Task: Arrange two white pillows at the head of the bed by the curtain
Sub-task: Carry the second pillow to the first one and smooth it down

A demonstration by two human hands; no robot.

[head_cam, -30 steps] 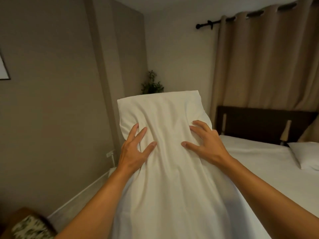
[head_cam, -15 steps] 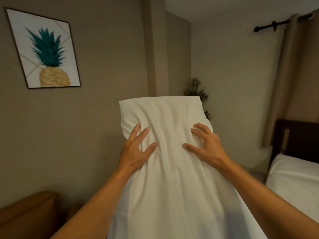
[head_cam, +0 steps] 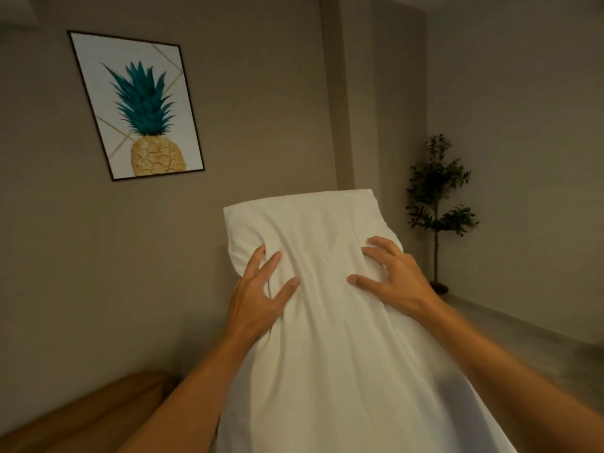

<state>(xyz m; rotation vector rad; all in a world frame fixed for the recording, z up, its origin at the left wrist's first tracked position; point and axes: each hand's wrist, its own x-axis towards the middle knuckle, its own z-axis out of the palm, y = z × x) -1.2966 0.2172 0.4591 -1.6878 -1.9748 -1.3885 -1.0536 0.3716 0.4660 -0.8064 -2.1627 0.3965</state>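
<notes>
Since a second ago your view has swung left: the bed, headboard and curtain have slid out of sight, and the pineapple picture (head_cam: 135, 106) and the potted plant (head_cam: 436, 210) now fill the wall ahead, while your hands have kept the same hold.

Your left hand (head_cam: 258, 295) and right hand (head_cam: 397, 276) lie spread on the near face of the white pillow (head_cam: 313, 322), fingers fanned and pressed into the cloth, thumbs pointing toward each other. Whether anything wraps behind, you cannot tell from here. The pillow stands on end in front of you, raised off any surface, its top edge level with the plant's lower leaves.

Expect it to be light and very soft: the cover bunches and creases under your fingertips, and the loose lower end hangs limp. The smooth cover may slip over the filling, so grip the stuffed bulk near the upper corners rather than the slack fabric. Beyond it are the bare wall and a brown piece of furniture (head_cam: 88, 416) at lower left.
</notes>
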